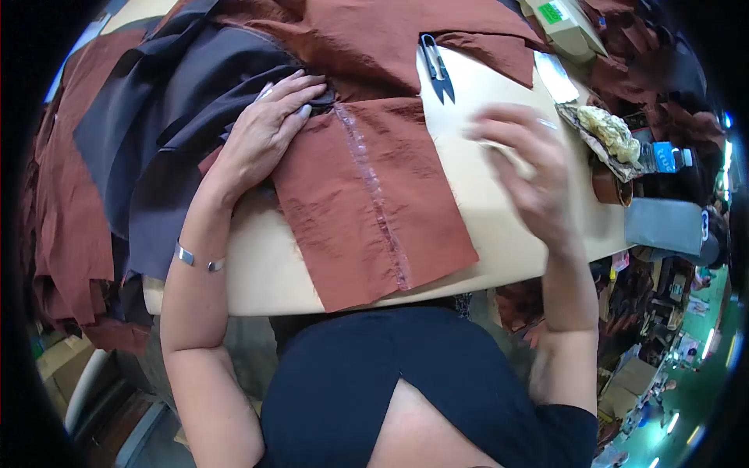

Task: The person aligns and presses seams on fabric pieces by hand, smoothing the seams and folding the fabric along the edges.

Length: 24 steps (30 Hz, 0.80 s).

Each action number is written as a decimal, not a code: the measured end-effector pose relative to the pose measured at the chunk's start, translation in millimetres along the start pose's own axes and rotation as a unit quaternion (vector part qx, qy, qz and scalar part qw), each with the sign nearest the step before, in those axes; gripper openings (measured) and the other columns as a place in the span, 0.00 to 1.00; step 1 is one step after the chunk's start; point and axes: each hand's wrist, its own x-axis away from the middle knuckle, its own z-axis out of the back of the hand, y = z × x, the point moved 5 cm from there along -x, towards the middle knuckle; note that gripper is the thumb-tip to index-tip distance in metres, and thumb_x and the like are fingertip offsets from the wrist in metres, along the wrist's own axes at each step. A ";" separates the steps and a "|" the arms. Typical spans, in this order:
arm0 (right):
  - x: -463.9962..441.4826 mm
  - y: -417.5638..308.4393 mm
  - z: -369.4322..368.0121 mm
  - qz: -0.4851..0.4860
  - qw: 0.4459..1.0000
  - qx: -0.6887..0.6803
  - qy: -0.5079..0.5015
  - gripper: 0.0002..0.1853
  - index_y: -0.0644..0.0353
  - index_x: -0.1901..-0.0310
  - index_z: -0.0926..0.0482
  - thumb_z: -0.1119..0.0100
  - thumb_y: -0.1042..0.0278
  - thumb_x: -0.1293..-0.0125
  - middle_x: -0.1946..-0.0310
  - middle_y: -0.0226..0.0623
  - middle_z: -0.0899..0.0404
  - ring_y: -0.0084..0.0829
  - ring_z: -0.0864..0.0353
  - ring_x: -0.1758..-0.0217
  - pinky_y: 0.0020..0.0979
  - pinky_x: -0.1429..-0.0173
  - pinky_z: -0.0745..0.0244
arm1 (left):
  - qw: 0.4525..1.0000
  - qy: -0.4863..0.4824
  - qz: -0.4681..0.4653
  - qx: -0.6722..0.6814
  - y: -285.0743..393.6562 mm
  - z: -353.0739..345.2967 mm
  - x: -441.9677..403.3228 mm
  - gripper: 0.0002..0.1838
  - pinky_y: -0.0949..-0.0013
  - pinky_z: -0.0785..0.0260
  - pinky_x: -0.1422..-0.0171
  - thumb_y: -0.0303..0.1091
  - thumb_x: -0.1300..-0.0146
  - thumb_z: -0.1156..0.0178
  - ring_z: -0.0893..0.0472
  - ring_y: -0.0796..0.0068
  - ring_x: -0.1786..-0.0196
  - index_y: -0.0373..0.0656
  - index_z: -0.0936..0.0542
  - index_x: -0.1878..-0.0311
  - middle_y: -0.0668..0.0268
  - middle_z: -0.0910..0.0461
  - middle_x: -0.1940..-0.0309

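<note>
Rust-brown fabric (421,187) lies on the pale tabletop (257,265), with a shiny, pale seam strip (370,187) running down it. My left hand (273,125) rests on the upper left edge of this fabric, fingers together, beside a dark fabric pile (195,101); what lies under its fingertips is hidden. My right hand (527,164) is raised over the table to the right of the fabric, blurred by motion, its fingers curved; whether it holds anything is unclear. Small black thread snips (438,69) lie on the table above, between both hands.
More rust fabric (70,187) hangs over the left side. At the right edge are a crumpled clear plastic bag (608,132), a water bottle (667,157), a grey box (663,225) and a brown cup (611,187). A carton with a green label (566,27) stands at the top right.
</note>
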 end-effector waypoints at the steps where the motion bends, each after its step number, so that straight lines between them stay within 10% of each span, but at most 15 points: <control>1: -14.4 -1.6 -26.1 0.030 0.995 -0.093 0.000 0.11 0.59 0.60 0.20 0.43 0.81 0.45 0.60 0.38 0.21 0.35 0.21 0.55 0.32 0.50 0.27 | 1.000 -0.002 0.001 0.002 -0.1 -0.1 -0.4 0.18 0.62 0.52 0.26 0.33 0.33 0.52 0.38 0.61 0.31 0.42 0.26 0.42 0.59 0.31 0.38; 4: -45.1 5.4 -85.1 -0.022 0.968 -0.241 -0.061 0.12 0.64 0.57 0.22 0.49 0.84 0.41 0.60 0.38 0.21 0.27 0.21 0.57 0.25 0.50 0.28 | 1.000 -0.015 -0.006 0.003 -3.6 0.7 -2.2 0.19 0.62 0.51 0.26 0.33 0.34 0.51 0.38 0.62 0.31 0.42 0.26 0.41 0.59 0.31 0.38; 24: -58.0 -1.4 -122.8 0.114 0.991 0.023 -0.073 0.16 0.56 0.56 0.21 0.48 0.80 0.46 0.57 0.39 0.26 0.40 0.25 0.54 0.37 0.47 0.28 | 0.990 0.003 -0.110 -0.091 -6.6 7.6 -10.5 0.22 0.63 0.37 0.33 0.19 0.44 0.50 0.27 0.56 0.40 0.38 0.25 0.44 0.54 0.27 0.43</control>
